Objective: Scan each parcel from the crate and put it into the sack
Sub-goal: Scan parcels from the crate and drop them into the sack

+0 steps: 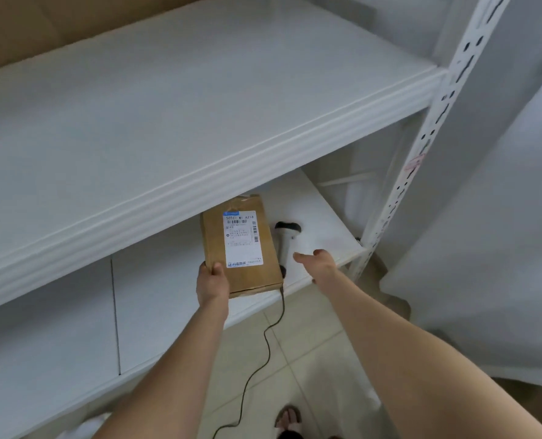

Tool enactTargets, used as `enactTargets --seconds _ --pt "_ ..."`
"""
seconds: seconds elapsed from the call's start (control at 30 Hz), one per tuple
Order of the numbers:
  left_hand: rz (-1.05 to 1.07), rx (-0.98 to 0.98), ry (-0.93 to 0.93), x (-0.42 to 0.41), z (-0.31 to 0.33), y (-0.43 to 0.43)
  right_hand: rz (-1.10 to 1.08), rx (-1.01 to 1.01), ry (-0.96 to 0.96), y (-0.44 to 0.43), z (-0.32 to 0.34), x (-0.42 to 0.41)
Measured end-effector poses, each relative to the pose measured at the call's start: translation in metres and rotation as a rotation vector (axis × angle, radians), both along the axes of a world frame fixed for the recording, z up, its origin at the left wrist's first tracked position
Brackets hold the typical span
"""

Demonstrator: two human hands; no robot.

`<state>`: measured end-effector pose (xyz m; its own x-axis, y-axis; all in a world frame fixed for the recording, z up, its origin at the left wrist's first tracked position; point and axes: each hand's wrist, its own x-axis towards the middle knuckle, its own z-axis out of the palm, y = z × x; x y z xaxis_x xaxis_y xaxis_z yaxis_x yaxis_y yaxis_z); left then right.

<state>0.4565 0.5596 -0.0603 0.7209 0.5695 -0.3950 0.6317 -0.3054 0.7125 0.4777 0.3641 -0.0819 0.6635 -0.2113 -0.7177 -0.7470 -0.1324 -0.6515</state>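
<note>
A flat brown cardboard parcel (241, 245) with a white shipping label facing up is held over the lower shelf (155, 289). My left hand (212, 285) grips its near left corner, thumb on top. A white barcode scanner (287, 237) with a dark head lies on the shelf just right of the parcel, its black cable (263, 340) hanging down to the floor. My right hand (318, 259) hovers over the shelf edge a little right of the scanner's handle, fingers relaxed, holding nothing. No crate is in view.
A wide white upper shelf (168, 122) overhangs the lower one. A perforated white upright (421, 147) stands at the right. White sacking or sheeting (491, 248) hangs at the far right. Tiled floor and a sandalled foot (288, 416) lie below.
</note>
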Motion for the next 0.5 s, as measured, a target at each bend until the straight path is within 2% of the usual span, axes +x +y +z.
enactTargets --seconds 0.3,0.5 --pt "0.016 -0.003 -0.076 0.05 -0.101 0.034 -0.012 -0.008 -0.069 0.049 -0.102 0.068" --pt "-0.006 -0.05 -0.081 0.056 -0.125 0.042 -0.029 -0.026 -0.084 0.053 -0.127 0.089"
